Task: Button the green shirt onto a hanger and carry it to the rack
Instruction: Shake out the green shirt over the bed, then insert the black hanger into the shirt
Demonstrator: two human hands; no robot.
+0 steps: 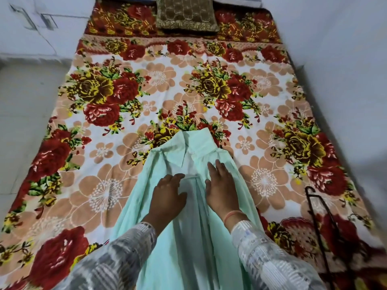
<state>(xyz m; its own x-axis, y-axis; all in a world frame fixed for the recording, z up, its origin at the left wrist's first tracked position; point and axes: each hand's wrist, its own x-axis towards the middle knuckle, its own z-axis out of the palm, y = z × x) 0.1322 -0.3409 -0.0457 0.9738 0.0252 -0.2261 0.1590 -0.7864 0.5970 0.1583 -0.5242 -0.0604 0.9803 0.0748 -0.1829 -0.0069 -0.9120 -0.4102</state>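
The pale green shirt (182,149) lies lengthwise on the bed, collar pointing away from me and its front open near the top. My left hand (167,195) rests on the left front panel, fingers bent and pressing the cloth. My right hand (222,187) lies flat on the right panel, fingers spread toward the collar. A dark hanger (320,216) lies on the blanket at the right, apart from the shirt. Whether a hanger is inside the shirt is hidden.
A floral blanket (104,143) covers the whole bed. A brown patterned pillow (185,14) sits at the far end. A white wall (345,49) runs along the right side, and grey floor (23,101) lies to the left.
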